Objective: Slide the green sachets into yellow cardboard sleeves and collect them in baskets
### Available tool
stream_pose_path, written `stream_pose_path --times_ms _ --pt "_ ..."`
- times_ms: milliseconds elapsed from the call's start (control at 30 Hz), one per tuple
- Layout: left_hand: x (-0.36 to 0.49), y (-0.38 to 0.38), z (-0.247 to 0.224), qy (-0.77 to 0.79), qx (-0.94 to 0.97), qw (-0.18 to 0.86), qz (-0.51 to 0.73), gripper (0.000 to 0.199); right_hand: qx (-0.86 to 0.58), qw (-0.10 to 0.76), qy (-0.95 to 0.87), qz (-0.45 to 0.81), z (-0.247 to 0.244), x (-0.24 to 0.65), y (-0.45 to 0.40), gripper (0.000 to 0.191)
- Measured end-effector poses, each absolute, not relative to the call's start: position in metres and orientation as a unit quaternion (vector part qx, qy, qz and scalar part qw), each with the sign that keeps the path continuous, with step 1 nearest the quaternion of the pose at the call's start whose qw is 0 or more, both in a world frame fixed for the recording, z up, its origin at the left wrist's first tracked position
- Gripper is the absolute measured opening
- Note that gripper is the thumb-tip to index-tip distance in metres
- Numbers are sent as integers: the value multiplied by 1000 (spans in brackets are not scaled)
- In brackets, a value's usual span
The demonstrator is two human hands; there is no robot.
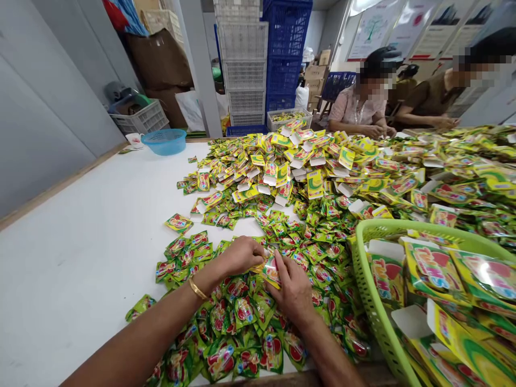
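Observation:
My right hand grips a small yellow candy box with a red and green print, its thumb along one side. At the box's upper left end, my left hand has its fingers pinched together; what they hold, if anything, is hidden. A gold bracelet circles my left wrist. Under and around both hands lie many green candy packets with red fruit pictures. Beyond them rises a heap of yellow boxes, many with white end flaps standing out.
A green plastic basket full of yellow boxes stands at my right. A blue basin and a white cup sit at the far left of the white table. Stacked crates stand behind; two people work across at the right.

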State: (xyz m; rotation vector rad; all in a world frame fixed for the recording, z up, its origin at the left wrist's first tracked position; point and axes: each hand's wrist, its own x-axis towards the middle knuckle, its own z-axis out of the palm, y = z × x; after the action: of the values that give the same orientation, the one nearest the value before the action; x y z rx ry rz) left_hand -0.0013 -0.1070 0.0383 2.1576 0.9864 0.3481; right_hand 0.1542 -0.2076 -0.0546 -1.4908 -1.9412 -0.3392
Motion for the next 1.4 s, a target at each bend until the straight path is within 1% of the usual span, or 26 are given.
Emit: stream_pose_path --times_ms 167,233,267,333,400,433,500,567,667,733,833,900,967,1067,1133,1167,1233,1300,1333,1400 --pt "11 -114 34 394 838 338 167 17 -577 326 -739 -122 -57 155 -208 66" --pt "11 -115 34 369 842 355 169 17 -574 326 -742 -117 -57 156 -208 66" --pt "8 -115 35 350 839 384 161 17 -573 327 -743 -114 -56 156 -208 66" --pt "2 -116 40 320 807 476 142 17 -573 335 -740 -107 -55 156 -209 66" --pt "-6 -117 43 342 748 548 152 26 -576 348 -733 -101 -53 155 -209 66" --pt "-9 -118 43 370 723 560 163 29 -576 353 -731 -98 -52 153 -209 66" --pt "-11 -120 41 432 706 533 179 21 -573 353 -733 -98 -52 151 -208 66" --pt "-8 -122 38 461 734 469 171 13 -574 338 -739 -103 -51 150 -207 66" --pt "1 -126 39 437 797 389 149 15 -583 312 -742 -112 -50 149 -208 67" --pt "6 -128 43 413 821 366 147 16 -583 305 -743 -119 -49 148 -209 67" --pt "9 -130 45 393 822 378 165 20 -579 306 -744 -132 -49 147 -209 68" --pt "9 -132 43 389 799 429 160 20 -575 315 -743 -137 -49 147 -209 69" --pt "8 -136 41 400 757 500 132 28 -575 326 -738 -138 -45 146 -209 70" --pt "6 -144 50 433 690 568 118 52 -605 324 -715 -132 -22 143 -217 73" --pt "2 -149 66 448 656 586 160 58 -641 316 -684 -144 8 147 -229 72" --pt "-1 -149 76 449 640 593 193 56 -662 315 -661 -160 26 155 -237 70" --pt "-7 -146 93 450 601 597 284 46 -699 308 -608 -217 68 185 -255 60" --pt "-10 -138 99 452 560 595 357 37 -735 296 -546 -272 108 238 -273 55" --pt "-10 -134 98 456 544 596 375 36 -750 287 -523 -285 124 271 -280 56" --pt "-8 -128 85 468 534 603 365 36 -774 264 -495 -293 143 339 -286 65"
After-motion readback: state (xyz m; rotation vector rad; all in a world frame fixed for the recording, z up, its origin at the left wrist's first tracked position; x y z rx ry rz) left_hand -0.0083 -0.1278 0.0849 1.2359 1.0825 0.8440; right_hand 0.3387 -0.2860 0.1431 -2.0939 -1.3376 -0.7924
